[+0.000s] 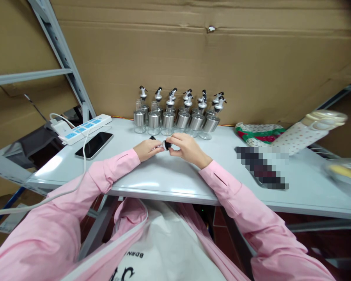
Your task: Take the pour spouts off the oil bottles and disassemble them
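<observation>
A bottle pour spout with a silvery body and a black stopper end is held just above the table, lying sideways between my hands. My left hand is closed on its lever side; a black tip shows over the fingers. The thumb and fingers of my right hand pinch the black stopper end. Behind them, glass bottles with steel sleeves stand in two rows. Most carry a spout, but a front-row bottle at the left and the bottle beside it have bare glass necks.
On the left lie a phone and a power strip, with a white cable running over my left sleeve. To the right are a polka-dot container, a red and green cloth and a pixelated object. Cardboard closes the back.
</observation>
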`<state>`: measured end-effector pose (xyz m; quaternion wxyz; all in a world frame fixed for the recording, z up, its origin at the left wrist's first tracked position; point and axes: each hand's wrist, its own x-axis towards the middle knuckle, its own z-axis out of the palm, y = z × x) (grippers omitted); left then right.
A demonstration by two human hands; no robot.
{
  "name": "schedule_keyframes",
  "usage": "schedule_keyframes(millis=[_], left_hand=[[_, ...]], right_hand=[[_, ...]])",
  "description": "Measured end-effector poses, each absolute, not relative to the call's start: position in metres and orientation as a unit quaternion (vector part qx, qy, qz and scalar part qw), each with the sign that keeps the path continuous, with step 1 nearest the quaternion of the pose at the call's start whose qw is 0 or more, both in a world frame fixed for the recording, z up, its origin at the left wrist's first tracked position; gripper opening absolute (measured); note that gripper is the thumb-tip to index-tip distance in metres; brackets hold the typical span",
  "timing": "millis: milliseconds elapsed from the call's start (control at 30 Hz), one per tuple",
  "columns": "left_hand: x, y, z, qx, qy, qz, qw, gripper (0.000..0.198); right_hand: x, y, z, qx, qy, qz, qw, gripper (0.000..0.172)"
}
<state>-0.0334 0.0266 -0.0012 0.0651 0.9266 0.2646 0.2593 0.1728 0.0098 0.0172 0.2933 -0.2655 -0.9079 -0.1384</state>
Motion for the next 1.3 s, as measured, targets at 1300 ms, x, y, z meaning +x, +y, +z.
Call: schedule_keyframes(millis=[1300], left_hand=[[-0.018, 0.004, 0.009, 0.538, 0.157, 0.132, 0.818, 0.049]], right_hand=[[0.169, 0.001, 0.024, -0.18, -0.881, -0.266, 0.347, 0.036]])
